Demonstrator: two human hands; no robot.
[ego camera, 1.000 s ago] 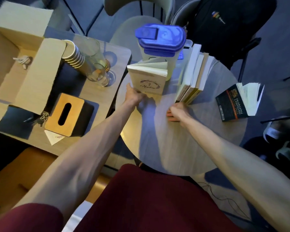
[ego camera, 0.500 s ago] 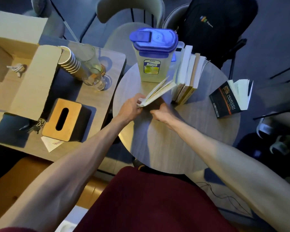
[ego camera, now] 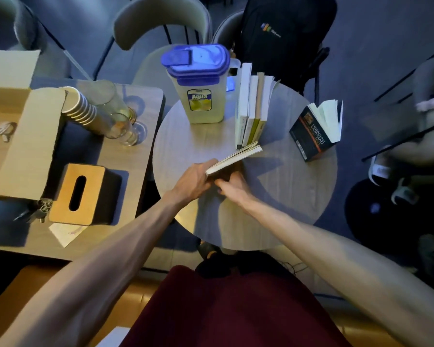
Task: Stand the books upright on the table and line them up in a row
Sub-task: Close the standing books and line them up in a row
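A thin cream book (ego camera: pixel 236 157) hangs tilted over the middle of the round table (ego camera: pixel 273 196), its far end close to a row of upright books (ego camera: pixel 252 108). My left hand (ego camera: pixel 193 180) grips the book's near left corner. My right hand (ego camera: pixel 232 185) holds the book from below, fingers curled under its near edge. The row of pale and olive-spined books stands just right of the jug. A black book (ego camera: pixel 311 132) stands upright and fanned open near the table's right rim.
A clear jug with a blue lid (ego camera: pixel 198 83) stands at the table's back. On the left desk lie a cardboard box (ego camera: pixel 23 136), stacked paper cups (ego camera: pixel 79 108), glasses (ego camera: pixel 120 123) and a wooden tissue box (ego camera: pixel 79 194). Chairs and a black backpack (ego camera: pixel 281 33) ring the table.
The cream book stood open and upright by the jug, then was closed, tipped over and drawn toward me and rightward. My right hand left the row and joined my left on it.
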